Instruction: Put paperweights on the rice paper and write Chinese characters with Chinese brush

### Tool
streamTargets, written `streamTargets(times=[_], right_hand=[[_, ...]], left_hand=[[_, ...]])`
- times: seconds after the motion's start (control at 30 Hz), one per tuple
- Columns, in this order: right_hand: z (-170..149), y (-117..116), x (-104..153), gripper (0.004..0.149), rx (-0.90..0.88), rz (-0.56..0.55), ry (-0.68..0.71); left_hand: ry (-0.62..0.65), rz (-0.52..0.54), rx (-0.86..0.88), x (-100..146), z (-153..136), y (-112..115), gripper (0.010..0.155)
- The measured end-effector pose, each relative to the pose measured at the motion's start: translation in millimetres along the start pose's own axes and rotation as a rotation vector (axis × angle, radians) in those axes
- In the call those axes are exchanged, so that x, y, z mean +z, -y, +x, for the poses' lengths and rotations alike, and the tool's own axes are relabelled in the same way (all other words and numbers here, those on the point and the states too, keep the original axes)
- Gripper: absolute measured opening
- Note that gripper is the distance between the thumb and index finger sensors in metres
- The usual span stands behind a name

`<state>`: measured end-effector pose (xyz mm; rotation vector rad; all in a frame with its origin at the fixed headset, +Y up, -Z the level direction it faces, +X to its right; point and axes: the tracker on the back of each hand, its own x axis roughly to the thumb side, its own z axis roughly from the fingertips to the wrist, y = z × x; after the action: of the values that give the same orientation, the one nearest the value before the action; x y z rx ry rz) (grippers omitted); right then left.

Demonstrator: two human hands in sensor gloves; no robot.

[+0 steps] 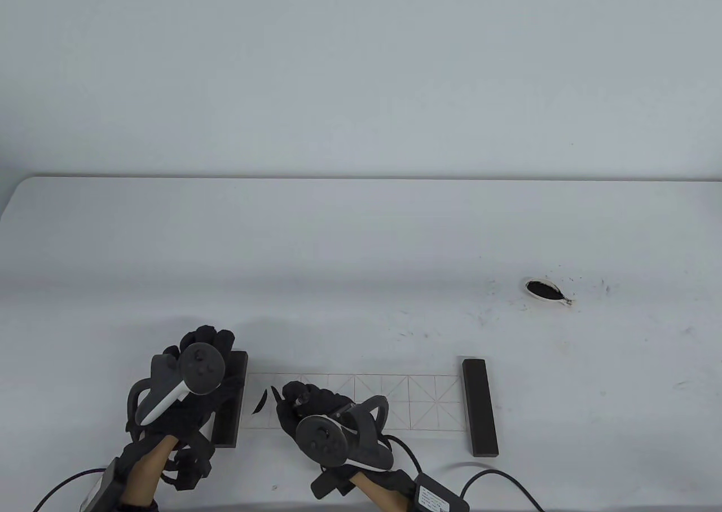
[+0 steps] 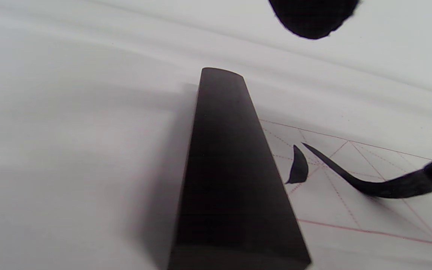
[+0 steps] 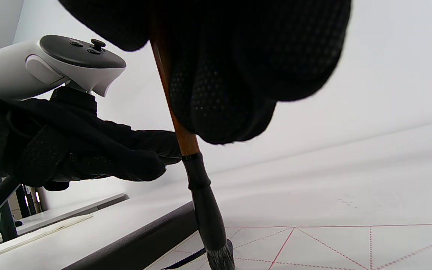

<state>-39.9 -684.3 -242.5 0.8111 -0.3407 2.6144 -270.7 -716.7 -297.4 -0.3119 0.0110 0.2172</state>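
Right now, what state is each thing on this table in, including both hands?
Left paperweight: lying flat on the paper's left end, under the left hand.
Right paperweight: lying flat at the paper's right end, untouched.
Rice paper: spread flat, one ink stroke near its left end.
Brush: nearly upright, tip on the paper, gripped by the right hand.
Ink dish: holds black ink, splatter around.

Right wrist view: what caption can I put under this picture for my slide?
Gloved right hand holds a brush, its tip touching gridded rice paper beside a dark paperweight.
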Motion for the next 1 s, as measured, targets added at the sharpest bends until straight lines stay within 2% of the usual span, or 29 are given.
streamTargets(times=[0.1,0.2,0.37,0.47,0.7,0.77,0.83,1.0], right_hand=[[-1,5,-1,0.041,-0.003,0.027,-0.009],[-4,22,-1,0.042,-0.02,0.066,-0.038],[-17,58,7,0.045,-0.083,0.046,-0.089],[-27,66,15,0.047,-0.082,0.047,-0.115],[-51,48,34,0.045,-0.024,-0.165,-0.095],[-56,41,34,0.045,-0.026,-0.159,-0.093],[-60,36,35,0.045,-0.032,-0.107,-0.106],[-64,29,35,0.046,-0.035,-0.095,-0.115]], left_hand=[[0.0,0.0,0.0,0,0,0,0.085],[-0.002,-0.007,0.0,0,0,0,0.085],[-0.003,-0.011,-0.002,0,1,1,0.085],[-0.004,-0.015,-0.004,-1,1,1,0.085],[-0.001,-0.005,-0.011,0,1,0,0.085],[-0.002,-0.003,-0.009,0,1,0,0.085],[-0.005,-0.003,-0.006,0,1,0,0.085],[-0.004,-0.003,-0.004,0,1,0,0.085]])
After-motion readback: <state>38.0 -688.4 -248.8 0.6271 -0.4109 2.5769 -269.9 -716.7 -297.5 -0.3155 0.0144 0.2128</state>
